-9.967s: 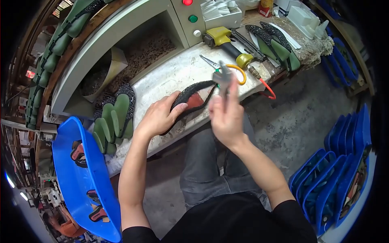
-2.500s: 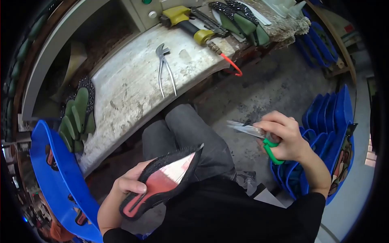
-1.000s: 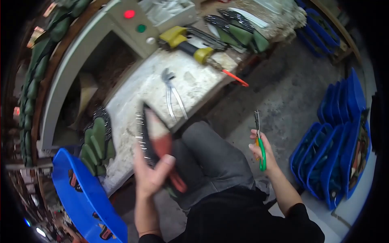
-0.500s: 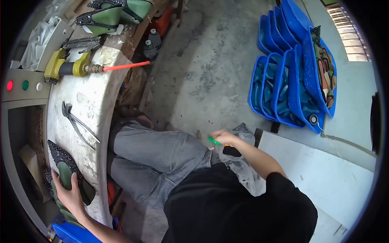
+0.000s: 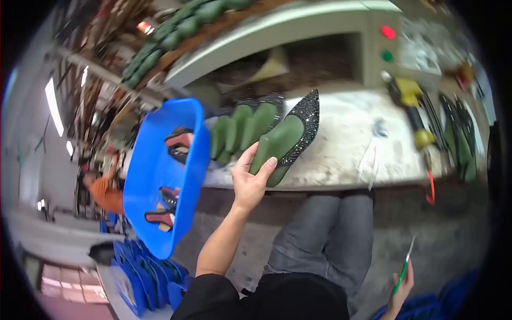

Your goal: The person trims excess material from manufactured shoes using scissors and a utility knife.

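My left hand (image 5: 249, 181) is closed round the heel end of a green shoe last (image 5: 280, 141) with a black, sparkling pointed upper on its toe. It holds the last tilted up above the near edge of the workbench. Several more green lasts with black glittering uppers (image 5: 250, 125) stand in a row just left of it. Low on the right, my right hand (image 5: 404, 282) grips a slim green-handled tool (image 5: 402, 274) with a thin, pointed metal end. Motion blurs that tip, and its exact kind cannot be made out.
A blue bin (image 5: 200, 160) holding shoe pieces stands left of my forearm. Blurred pincers (image 5: 373, 152) and a yellow air tool (image 5: 413, 109) with a red hose lie on the bench (image 5: 336, 125). A person in orange (image 5: 101, 191) is far left.
My view has swung left toward the bench. My left hand has lifted the last off the bench top. My right hand still holds the green-handled tool, its metal end now showing.
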Demonstrator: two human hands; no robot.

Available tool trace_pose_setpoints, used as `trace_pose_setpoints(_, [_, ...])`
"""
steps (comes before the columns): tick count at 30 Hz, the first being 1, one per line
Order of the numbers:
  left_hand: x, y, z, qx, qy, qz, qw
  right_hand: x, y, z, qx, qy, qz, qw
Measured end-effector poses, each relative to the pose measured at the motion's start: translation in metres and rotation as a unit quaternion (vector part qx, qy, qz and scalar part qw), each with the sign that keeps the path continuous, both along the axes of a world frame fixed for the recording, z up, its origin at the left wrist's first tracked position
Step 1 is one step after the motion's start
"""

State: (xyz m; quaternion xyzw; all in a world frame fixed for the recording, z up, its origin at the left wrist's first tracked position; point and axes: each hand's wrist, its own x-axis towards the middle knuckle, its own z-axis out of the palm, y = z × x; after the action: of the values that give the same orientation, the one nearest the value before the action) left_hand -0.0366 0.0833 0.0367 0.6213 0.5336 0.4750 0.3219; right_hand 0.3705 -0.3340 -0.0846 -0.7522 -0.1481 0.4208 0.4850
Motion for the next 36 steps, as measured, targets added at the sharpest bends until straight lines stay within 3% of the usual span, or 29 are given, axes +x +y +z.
trace_pose_setpoints(1, [-0.006, 0.004, 0.012, 0.024, 0.033, 0.037, 0.998, -0.004, 0.024, 0.026, -0.054, 0.018, -0.028, 0.998])
trace_pose_setpoints(5, [-0.047, 0.066, 0.055, 0.016, -0.059, 0.107, 0.992, -0.004, 0.096, 0.038, -0.042, -0.019, -0.004, 0.999])
trace_pose_setpoints(7, [-0.063, 0.114, 0.047, 0.008, -0.082, 0.122, 0.989, -0.001, 0.127, 0.033, 0.006, -0.006, 0.012, 1.0])
trace_pose_setpoints(9, [-0.074, 0.165, 0.024, 0.061, 0.027, 0.186, 0.98, 0.0, 0.159, 0.031, 0.05, 0.006, 0.023, 0.998])
trace_pose_setpoints(11, [-0.072, 0.188, 0.047, 0.057, 0.059, 0.194, 0.978, -0.027, 0.167, 0.045, 0.07, -0.007, 0.003, 0.997])
trace_pose_setpoints(12, [-0.068, 0.159, 0.061, 0.056, 0.105, 0.243, 0.963, -0.015, 0.167, 0.036, 0.094, -0.003, 0.024, 0.995])
trace_pose_setpoints(13, [-0.049, 0.092, 0.068, 0.039, 0.148, 0.26, 0.953, -0.014, 0.095, 0.041, 0.1, -0.005, 0.014, 0.995])
trace_pose_setpoints(15, [-0.039, 0.087, 0.067, 0.021, 0.183, 0.288, 0.94, -0.016, 0.094, 0.05, 0.111, -0.014, 0.016, 0.994])
trace_pose_setpoints(20, [-0.038, 0.082, 0.047, 0.131, 0.203, 0.314, 0.918, -0.013, 0.109, 0.066, 0.149, -0.039, 0.037, 0.987])
trace_pose_setpoints(24, [-0.041, 0.03, 0.051, 0.351, 0.166, 0.29, 0.875, -0.01, 0.152, 0.08, 0.297, -0.161, 0.098, 0.936])
trace_pose_setpoints(26, [-0.047, -0.008, 0.069, 0.297, 0.129, 0.232, 0.917, -0.001, 0.181, 0.097, 0.283, -0.176, 0.107, 0.937])
trace_pose_setpoints(27, [-0.061, -0.022, 0.085, 0.298, 0.131, 0.242, 0.914, 0.0, 0.197, 0.11, 0.268, -0.187, 0.116, 0.938])
trace_pose_setpoints(29, [-0.092, -0.046, 0.118, 0.179, 0.156, 0.229, 0.944, 0.001, 0.226, 0.122, 0.239, -0.206, 0.134, 0.939])
trace_pose_setpoints(32, [-0.157, -0.032, 0.155, 0.116, 0.182, 0.257, 0.942, 0.016, 0.277, 0.108, 0.215, -0.277, 0.186, 0.918])
trace_pose_setpoints(36, [-0.219, 0.045, 0.153, 0.028, 0.399, 0.112, 0.91, 0.025, 0.331, 0.075, 0.151, -0.406, 0.229, 0.872])
